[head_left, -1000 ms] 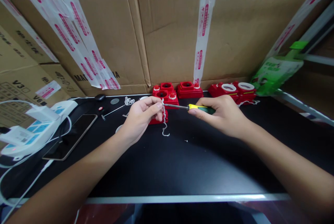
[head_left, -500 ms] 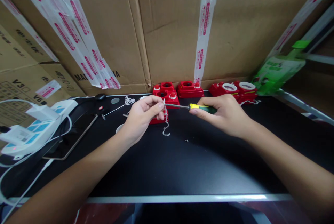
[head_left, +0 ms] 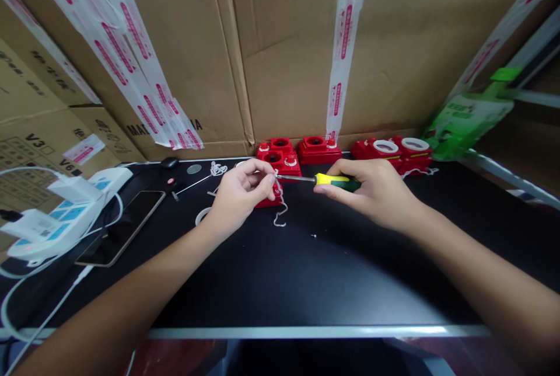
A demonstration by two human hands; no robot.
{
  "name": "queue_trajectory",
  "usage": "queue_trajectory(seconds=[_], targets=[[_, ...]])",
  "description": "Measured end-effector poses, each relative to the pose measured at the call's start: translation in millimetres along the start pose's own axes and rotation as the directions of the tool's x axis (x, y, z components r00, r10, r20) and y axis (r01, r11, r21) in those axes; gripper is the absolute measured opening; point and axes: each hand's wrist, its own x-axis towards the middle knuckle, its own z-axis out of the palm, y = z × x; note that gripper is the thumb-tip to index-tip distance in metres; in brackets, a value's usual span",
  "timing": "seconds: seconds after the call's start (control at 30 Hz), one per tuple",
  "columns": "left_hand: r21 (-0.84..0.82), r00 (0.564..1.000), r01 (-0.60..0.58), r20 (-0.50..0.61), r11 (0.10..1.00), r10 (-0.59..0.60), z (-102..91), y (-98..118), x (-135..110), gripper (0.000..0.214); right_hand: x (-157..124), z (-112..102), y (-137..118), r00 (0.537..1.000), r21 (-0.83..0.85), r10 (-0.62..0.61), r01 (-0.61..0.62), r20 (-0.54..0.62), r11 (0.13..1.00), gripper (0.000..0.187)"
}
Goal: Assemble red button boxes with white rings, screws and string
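My left hand (head_left: pixel 238 192) is closed in a pinch over a small red plastic part (head_left: pixel 268 199) on the black table (head_left: pixel 306 271). A thin white string (head_left: pixel 280 206) hangs from its fingertips and curls onto the table. My right hand (head_left: pixel 376 192) grips a screwdriver (head_left: pixel 324 179) with a yellow and green handle. The metal shaft points left and its tip meets the spot where the left fingers pinch. What the left fingertips hold besides the string is hidden.
Red parts (head_left: pixel 280 154) line the back edge against a cardboard wall (head_left: pixel 284 43), two with white rings (head_left: pixel 385 146). At left lie a phone (head_left: pixel 120 227), a white power strip (head_left: pixel 65 212) with cables, and a loose string (head_left: pixel 215 169). A green pouch (head_left: pixel 468 119) leans at right.
Both hands have shifted slightly; the hanging string has swung a little to the right. The grips are the same.
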Motion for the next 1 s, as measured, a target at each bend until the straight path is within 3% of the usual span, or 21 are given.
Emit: queue_trajectory(seconds=[0.27, 0.43, 0.53, 0.6, 0.67, 0.7, 0.83, 1.0], targets=[[0.007, 1.0, -0.005, 0.029, 1.0, 0.005, -0.6, -5.4, -1.0, 0.019, -2.1, 2.6, 1.9, 0.996, 0.012, -0.003, 0.002, 0.091, 1.0, 0.047], [0.03, 0.999, -0.034, 0.002, 0.999, 0.034, -8.1, -3.3, 1.0, 0.02, 2.6, -1.3, 11.4, 0.997, 0.032, -0.01, 0.007, 0.08, 0.999, 0.044], [0.246, 0.981, -0.171, -0.046, 0.954, 0.188, -21.0, 2.3, 8.2, 0.015, 6.5, -7.4, 24.1, 0.998, 0.024, 0.008, -0.01, 0.057, 1.0, 0.042], [0.544, 0.951, -0.287, 0.066, 0.788, 0.301, -31.9, 4.8, 14.9, 0.016, 8.4, -12.0, 32.6, 0.998, 0.02, 0.023, -0.024, 0.064, 0.999, 0.042], [0.739, 0.934, -0.357, 0.266, 0.571, 0.239, -42.1, 3.6, 20.9, 0.03, 9.8, -16.0, 39.5, 0.998, 0.024, 0.027, -0.028, 0.056, 0.999, 0.044], [0.773, 0.93, -0.365, 0.327, 0.518, 0.169, -46.3, 1.3, 23.1, 0.04, 10.3, -17.8, 42.2, 0.999, 0.024, 0.028, -0.029, 0.046, 0.999, 0.045], [0.787, 0.925, -0.3, 0.377, 0.539, -0.036, -55.4, -13.7, 27.2, 0.07, 11.6, -23.9, 52.1, 0.998, -0.014, 0.04, -0.04, 0.045, 0.999, 0.052], [0.777, 0.932, -0.277, 0.361, 0.565, -0.041, -58.9, -21.7, 30.1, 0.07, 11.6, -27.8, 64.3, 0.986, -0.079, 0.048, -0.036, 0.158, 0.996, 0.054]])
